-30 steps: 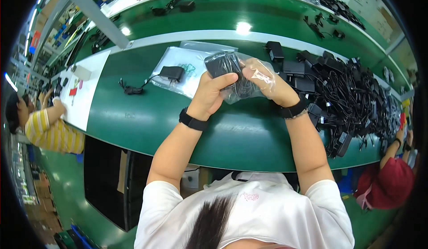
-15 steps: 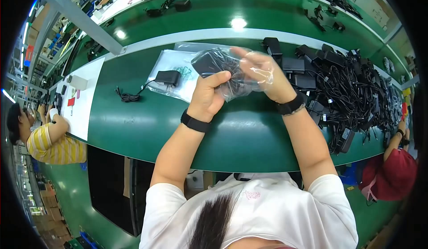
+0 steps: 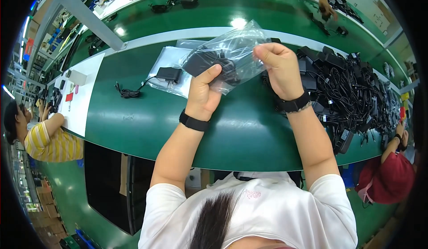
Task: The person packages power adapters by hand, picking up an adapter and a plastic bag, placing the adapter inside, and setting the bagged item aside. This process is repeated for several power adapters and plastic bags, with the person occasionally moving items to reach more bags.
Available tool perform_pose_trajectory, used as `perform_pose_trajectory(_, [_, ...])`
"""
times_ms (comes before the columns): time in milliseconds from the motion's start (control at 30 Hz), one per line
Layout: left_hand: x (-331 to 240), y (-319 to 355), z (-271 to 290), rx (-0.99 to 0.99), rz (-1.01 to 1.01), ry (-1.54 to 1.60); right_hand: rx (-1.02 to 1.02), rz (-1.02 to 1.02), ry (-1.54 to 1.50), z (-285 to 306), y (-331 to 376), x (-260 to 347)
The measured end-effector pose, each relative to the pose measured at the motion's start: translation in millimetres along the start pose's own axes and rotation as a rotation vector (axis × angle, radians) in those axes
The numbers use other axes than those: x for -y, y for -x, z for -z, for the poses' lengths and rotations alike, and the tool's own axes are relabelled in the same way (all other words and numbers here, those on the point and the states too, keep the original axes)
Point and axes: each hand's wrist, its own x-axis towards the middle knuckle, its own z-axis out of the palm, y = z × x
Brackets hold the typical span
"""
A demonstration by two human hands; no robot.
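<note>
A clear plastic bag (image 3: 243,42) holds a black power adapter (image 3: 196,65) with its coiled cable (image 3: 228,68). My left hand (image 3: 204,93) grips the bag and adapter from below, thumb on top. With its fingertips pinched on the bag's edge at the right, my right hand (image 3: 281,66) pulls the film out flat. Beneath and to the left lies a stack of clear bags (image 3: 165,62) on the green table. Another black adapter (image 3: 168,75) rests on that stack, and its coiled cable (image 3: 128,91) lies on the table.
A large heap of black adapters and cables (image 3: 352,93) covers the table's right side. A white sheet (image 3: 89,93) lies at the left, near a co-worker in yellow stripes (image 3: 53,140). A co-worker in dark red (image 3: 388,173) is at the right. Another person's hand (image 3: 327,8) reaches over the far belt.
My right hand has moved right, from against the bag to pinching its edge, and the bag is now stretched out. Another person's arm has come in at the far right.
</note>
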Motion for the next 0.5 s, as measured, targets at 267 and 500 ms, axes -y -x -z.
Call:
perform_pose_trajectory(267, [-2, 6, 4, -0.009, -0.089, 0.058, 0.098, -0.210, -0.185, -32, 32, -23])
perform_pose_trajectory(500, [6, 15, -13, 0.084, -0.233, -0.385, -0.002, -0.240, -0.338, -45, 18, -26])
